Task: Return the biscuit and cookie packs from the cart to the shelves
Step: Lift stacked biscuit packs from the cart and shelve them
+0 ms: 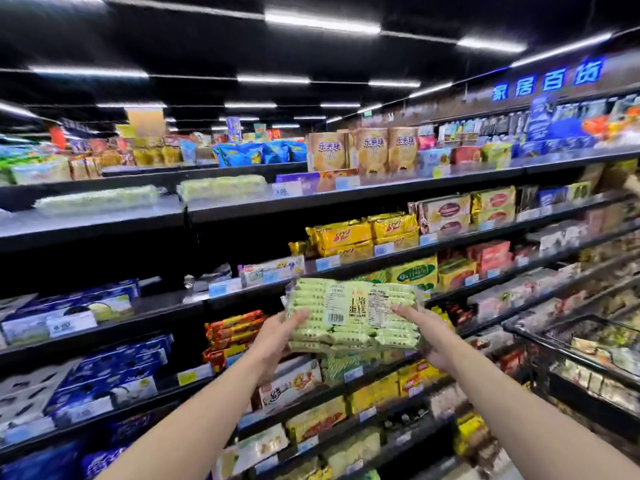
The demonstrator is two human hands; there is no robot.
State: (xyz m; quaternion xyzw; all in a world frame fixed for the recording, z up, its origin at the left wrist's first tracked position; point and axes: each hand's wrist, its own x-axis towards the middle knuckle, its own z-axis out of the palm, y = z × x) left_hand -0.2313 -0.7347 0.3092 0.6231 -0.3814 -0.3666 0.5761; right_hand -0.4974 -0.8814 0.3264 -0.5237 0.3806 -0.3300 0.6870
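From my head camera, I hold a pale green pack (349,315) of small wrapped biscuits up in front of me, between both hands. It is in the air, just in front of the shelves (346,199) and about level with the third board from the top. Its back label and barcode face me.

My left hand (277,336) grips the pack's left edge, with the thumb lying across the near face and the other fingers hidden behind it. My right hand (426,336) grips the right edge the same way: the thumb is on the label side and the fingers are tucked underneath, out of sight.

Two more green packs (221,187) lie flat on a high board to the far left. Yellow packs (360,237) are stacked on the board just above the one I hold, a little to its right. Blue boxes (104,368) fill the lower boards on the left.

The black wire cart (568,341) stands near me on the right, with more wrapped packs inside it. The picture is blurred at the edges, so I cannot read those wrappers.
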